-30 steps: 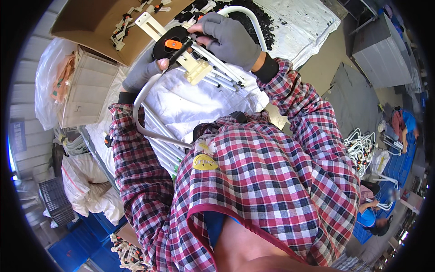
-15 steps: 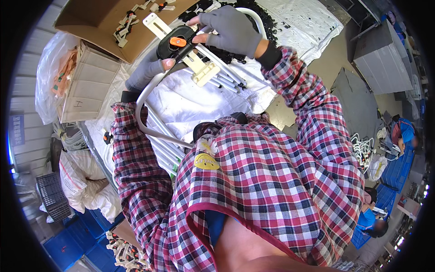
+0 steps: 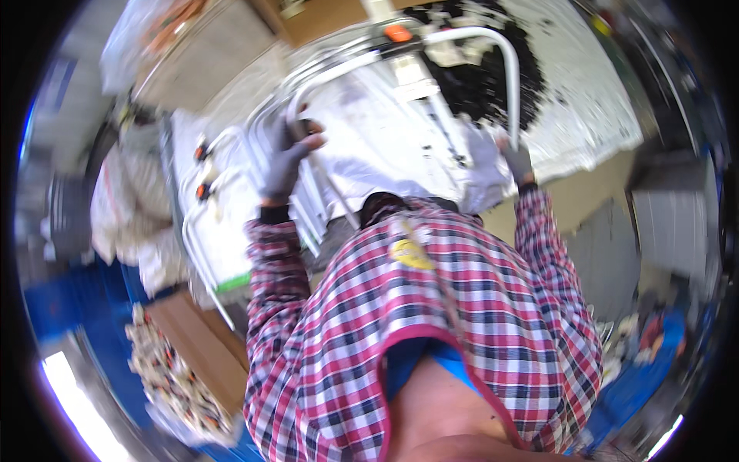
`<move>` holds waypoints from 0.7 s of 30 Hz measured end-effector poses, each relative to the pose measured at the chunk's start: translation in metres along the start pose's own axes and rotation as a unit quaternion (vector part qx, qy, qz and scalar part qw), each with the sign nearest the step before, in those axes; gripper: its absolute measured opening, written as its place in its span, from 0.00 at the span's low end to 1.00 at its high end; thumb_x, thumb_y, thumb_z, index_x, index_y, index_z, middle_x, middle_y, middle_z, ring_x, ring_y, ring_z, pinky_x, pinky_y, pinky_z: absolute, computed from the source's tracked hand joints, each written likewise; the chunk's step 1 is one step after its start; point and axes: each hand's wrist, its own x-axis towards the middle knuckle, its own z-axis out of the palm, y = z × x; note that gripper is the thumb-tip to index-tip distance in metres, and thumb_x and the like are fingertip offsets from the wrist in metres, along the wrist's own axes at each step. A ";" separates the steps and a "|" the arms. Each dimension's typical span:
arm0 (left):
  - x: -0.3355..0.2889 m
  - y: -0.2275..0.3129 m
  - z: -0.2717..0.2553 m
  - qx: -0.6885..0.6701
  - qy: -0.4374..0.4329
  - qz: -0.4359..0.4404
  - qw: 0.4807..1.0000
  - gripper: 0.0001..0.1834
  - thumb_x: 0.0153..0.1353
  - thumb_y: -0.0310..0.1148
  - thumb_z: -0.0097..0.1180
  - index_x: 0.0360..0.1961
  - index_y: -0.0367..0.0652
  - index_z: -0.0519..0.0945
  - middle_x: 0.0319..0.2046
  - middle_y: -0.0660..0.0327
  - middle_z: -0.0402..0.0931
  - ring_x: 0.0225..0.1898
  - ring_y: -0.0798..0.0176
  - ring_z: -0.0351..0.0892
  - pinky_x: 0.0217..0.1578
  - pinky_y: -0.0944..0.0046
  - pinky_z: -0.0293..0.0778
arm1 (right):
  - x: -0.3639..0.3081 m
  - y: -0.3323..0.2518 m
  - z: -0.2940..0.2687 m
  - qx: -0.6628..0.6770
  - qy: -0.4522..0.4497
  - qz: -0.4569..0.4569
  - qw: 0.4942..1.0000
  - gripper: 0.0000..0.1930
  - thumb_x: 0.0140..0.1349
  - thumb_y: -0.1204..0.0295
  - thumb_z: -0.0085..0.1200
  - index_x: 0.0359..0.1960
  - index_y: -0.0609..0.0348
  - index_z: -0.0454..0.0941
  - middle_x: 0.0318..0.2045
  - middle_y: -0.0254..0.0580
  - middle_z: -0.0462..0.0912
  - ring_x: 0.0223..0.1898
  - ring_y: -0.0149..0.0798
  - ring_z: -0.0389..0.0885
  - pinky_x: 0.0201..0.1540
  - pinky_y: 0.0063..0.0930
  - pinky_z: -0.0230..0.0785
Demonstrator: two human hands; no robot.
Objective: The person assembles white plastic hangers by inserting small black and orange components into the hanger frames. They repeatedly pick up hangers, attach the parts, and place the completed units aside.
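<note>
A white bent tube frame (image 3: pixel 509 77) spans the space in front of me, a bend on either side. At its top sits a black fitting with an orange lever (image 3: pixel 398 33), and a cream plastic bracket (image 3: pixel 413 78) crosses it. My left hand (image 3: pixel 286 158), in a grey fingertip-less glove and blurred, is closed round the frame's left leg. Lower down on the right leg, my right hand (image 3: pixel 519 160) grips the tube, its fingers partly hidden.
More white tubes (image 3: pixel 308 196) lie on the white sheet (image 3: pixel 593 115), beside a heap of small black parts (image 3: pixel 512 85). Further left are fittings with orange levers (image 3: pixel 203 190). A cardboard box (image 3: pixel 323 21) stands at the back; another (image 3: pixel 204 346), lower left, adjoins cream parts (image 3: pixel 165 362).
Both hands have left the black fitting and moved down to the frame's two legs. The frame now faces me with its bends apart. My view has shifted, blurring the picture.
</note>
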 end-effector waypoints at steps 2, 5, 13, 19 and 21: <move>-0.024 -0.009 0.005 -0.059 0.083 0.003 0.995 0.33 0.57 0.27 0.64 0.64 0.43 0.67 0.43 0.64 0.72 0.46 0.67 0.72 0.52 0.67 0.68 | -0.010 0.057 0.008 -0.138 0.102 0.020 0.985 0.18 0.64 0.57 0.61 0.28 0.61 0.85 0.20 0.33 0.80 0.25 0.29 0.75 0.30 0.28 0.69; -0.062 0.011 0.017 -0.029 0.201 0.226 0.953 0.36 0.59 0.21 0.59 0.68 0.40 0.62 0.54 0.58 0.69 0.56 0.62 0.69 0.61 0.62 0.64 | 0.004 0.047 0.033 -0.043 0.027 0.015 0.999 0.19 0.64 0.54 0.60 0.26 0.59 0.85 0.16 0.25 0.72 0.19 0.24 0.66 0.22 0.25 0.57; -0.055 0.024 0.002 0.195 0.269 0.265 0.905 0.41 0.61 0.33 0.64 0.71 0.38 0.56 0.65 0.48 0.62 0.67 0.52 0.62 0.67 0.56 0.58 | -0.089 -0.133 0.220 0.084 -0.540 -0.119 0.829 0.18 0.67 0.64 0.55 0.57 0.54 0.76 0.28 0.33 0.78 0.29 0.25 0.78 0.33 0.21 0.72; -0.066 -0.089 -0.068 -0.211 0.309 -0.068 0.925 0.08 0.66 0.33 0.56 0.43 0.43 0.77 0.20 0.73 0.68 0.14 0.78 0.61 0.14 0.74 0.56 | -0.094 -0.093 0.226 -0.274 -0.504 -0.408 0.710 0.24 0.66 0.54 0.53 0.55 0.60 0.76 0.44 0.51 0.84 0.45 0.51 0.83 0.52 0.35 0.72; -0.096 -0.126 -0.089 -0.104 0.358 -0.107 0.921 0.06 0.66 0.32 0.55 0.39 0.43 0.76 0.17 0.69 0.70 0.12 0.76 0.64 0.13 0.73 0.59 | -0.073 -0.072 0.203 -0.289 -0.472 -0.308 0.774 0.23 0.65 0.55 0.55 0.52 0.61 0.78 0.41 0.50 0.85 0.43 0.47 0.83 0.49 0.34 0.73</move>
